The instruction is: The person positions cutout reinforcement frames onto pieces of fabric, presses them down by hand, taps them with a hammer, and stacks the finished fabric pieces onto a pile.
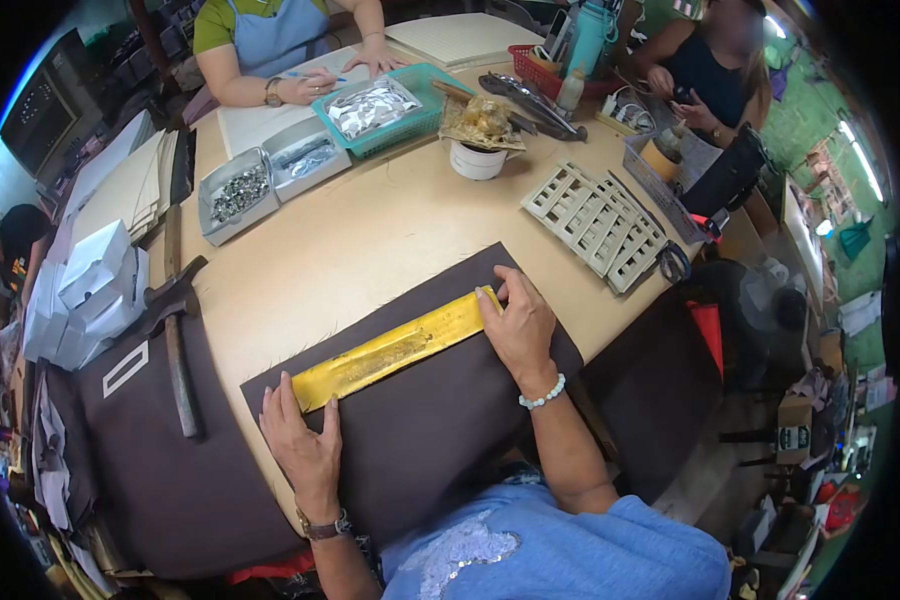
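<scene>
A worn yellow flat bar [398,347], dark smudges along its middle, lies slantwise across a dark brown sheet [425,420] at the table's near edge. Its left end is between the fingers and thumb of my left hand [303,450]. At the other end, my right hand [520,325] holds the bar, the thumb at its end and the fingers curled over the sheet's edge. Both hands rest on or just over the sheet. Loose threads show along the sheet's far edge. What lies under the bar is hidden.
Left are a hammer [178,365], a white rectangular frame [126,369] and white boxes [98,285]. Farther back stand a tray of metal pieces [240,198], a teal basket [410,130] and a white tub [477,162]. Slotted templates [595,225] lie right. Two people sit across.
</scene>
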### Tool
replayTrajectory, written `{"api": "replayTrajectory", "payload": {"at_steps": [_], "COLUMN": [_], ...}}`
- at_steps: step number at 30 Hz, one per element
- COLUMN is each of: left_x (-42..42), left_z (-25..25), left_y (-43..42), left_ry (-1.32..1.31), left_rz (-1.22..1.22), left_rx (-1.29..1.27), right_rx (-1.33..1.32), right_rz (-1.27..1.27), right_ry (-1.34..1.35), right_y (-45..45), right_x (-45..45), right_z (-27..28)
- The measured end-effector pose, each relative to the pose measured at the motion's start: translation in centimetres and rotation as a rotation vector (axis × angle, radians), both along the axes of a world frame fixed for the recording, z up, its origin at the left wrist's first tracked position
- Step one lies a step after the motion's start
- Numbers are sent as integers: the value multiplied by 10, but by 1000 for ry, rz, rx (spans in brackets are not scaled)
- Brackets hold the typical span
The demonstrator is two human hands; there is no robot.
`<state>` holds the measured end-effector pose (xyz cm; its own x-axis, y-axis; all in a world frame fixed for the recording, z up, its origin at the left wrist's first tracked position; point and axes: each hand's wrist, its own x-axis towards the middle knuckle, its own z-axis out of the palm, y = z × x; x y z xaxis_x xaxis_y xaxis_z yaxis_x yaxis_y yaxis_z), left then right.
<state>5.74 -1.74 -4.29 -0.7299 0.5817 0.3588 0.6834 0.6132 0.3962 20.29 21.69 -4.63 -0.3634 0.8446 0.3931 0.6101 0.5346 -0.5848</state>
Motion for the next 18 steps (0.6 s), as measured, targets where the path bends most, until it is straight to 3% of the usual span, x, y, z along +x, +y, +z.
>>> {"api": "replayTrajectory", "payload": {"at_steps": [9, 13, 18], "left_x": [-4, -3, -3], "left_z": [-3, -4, -4], "left_y": [-6, -5, -6], "left_ry": [-118, -68, -38], "left_rz": [-18, 11, 45], "left_rx": [128, 121, 79], "right_rx": [-205, -179, -109], "right_rz": [36, 106, 107], "right_ry": [203, 323, 152], "right_y": [4, 7, 3], "right_x": [2, 2, 3], "right_z": [-5, -12, -5]}}
